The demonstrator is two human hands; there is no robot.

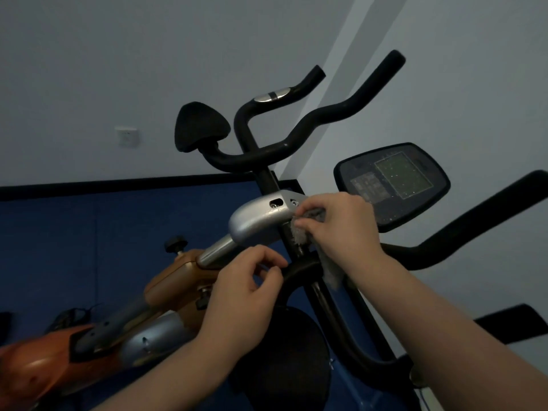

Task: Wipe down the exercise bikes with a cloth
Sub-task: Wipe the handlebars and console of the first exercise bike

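The right hand (344, 229) pinches a grey cloth (311, 232) with curled fingers and presses it against the end of a silver cover (258, 218) on the bike (178, 280). The cloth looks soft and fluffy; one part is bunched under the fingers, and a thin tail of it hangs down beside the wrist, in front of a black post (341, 315).

The left hand (243, 298) is lower and to the left, with the fingers curled narrowly and the thumb near the fingertips. It is just at the curved black bar (299, 269), but I cannot tell if it holds the bar or only touches it.

The silver cover is smooth, rounded plastic with a slot and a screw on its side. A shiny metal tube (213, 253) goes out of it into an orange-brown body. Above, the black handlebars (296, 137) bend in waves and look matte, with one silver oval plate (272, 94) on them. A padded black rest (201, 126) of rounded triangle shape sits at their left.

To the right is a dark console (391, 185) with a greenish square screen, dusty with small specks. The wall (118, 69) is pale, with a white socket (127, 137), and blue padding (74, 247) below.
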